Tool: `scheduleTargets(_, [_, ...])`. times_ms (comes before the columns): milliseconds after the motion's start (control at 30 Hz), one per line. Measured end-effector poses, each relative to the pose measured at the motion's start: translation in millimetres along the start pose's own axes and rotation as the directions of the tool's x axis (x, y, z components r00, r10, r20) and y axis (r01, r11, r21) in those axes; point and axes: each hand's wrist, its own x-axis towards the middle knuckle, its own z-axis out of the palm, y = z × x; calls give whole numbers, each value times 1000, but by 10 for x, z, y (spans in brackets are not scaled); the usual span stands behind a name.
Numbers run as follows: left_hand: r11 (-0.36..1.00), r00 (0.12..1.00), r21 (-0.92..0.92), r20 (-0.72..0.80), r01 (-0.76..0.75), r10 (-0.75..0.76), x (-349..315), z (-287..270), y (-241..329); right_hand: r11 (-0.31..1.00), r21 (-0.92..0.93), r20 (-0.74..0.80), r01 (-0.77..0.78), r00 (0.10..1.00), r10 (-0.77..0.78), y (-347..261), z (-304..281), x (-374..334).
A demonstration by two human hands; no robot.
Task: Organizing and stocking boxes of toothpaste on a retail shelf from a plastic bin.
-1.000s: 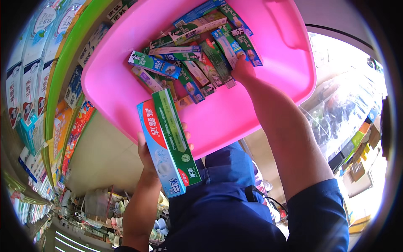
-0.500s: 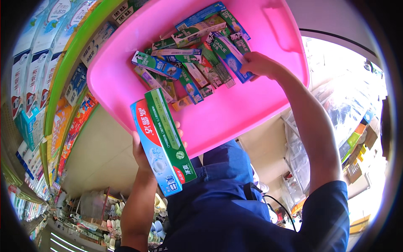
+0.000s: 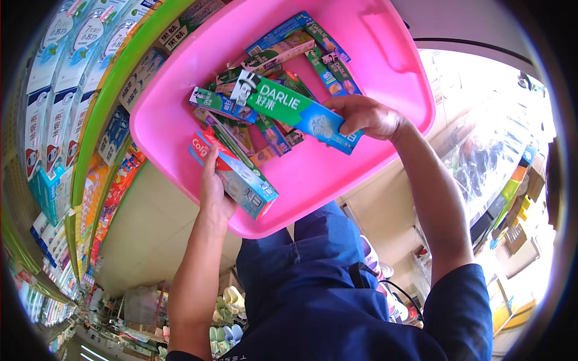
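Observation:
My right hand point(image 3: 368, 117) grips one end of a green and blue toothpaste box point(image 3: 301, 111), held slantwise above the pink tub point(image 3: 337, 180). At the tub's near left corner, my left hand point(image 3: 215, 191) is closed around a red and light-blue toothpaste box point(image 3: 238, 180). A green box edge point(image 3: 232, 147) shows right behind that one, partly hidden, in the same grasp. Beneath both hands, several more toothpaste boxes lie jumbled on the tub's floor, among them a blue and green box point(image 3: 220, 103) and a box with a blue end point(image 3: 334, 75).
Shelves with a green edge point(image 3: 90, 120) run along the left, filled with upright white and blue cartons point(image 3: 78, 48) and orange-red packs point(image 3: 117, 174). Pale slippers point(image 3: 232, 301) stand on the floor behind my legs. Plastic-wrapped goods point(image 3: 481, 162) are at the right.
My right hand has lifted the green and blue box from the pile and turned it across the tub. My left hand has moved up over the tub's corner, tilting its boxes.

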Motion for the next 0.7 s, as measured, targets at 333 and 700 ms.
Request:
scheduleTargets(333, [711, 849, 616, -126, -339, 513, 749, -98, -39, 905, -359, -221, -228, 963, 155, 653, 97, 900])
scheduleTargets(700, [51, 485, 953, 106, -299, 868, 906, -170, -416, 934, -357, -361, -13, 924, -125, 694, 708, 740])
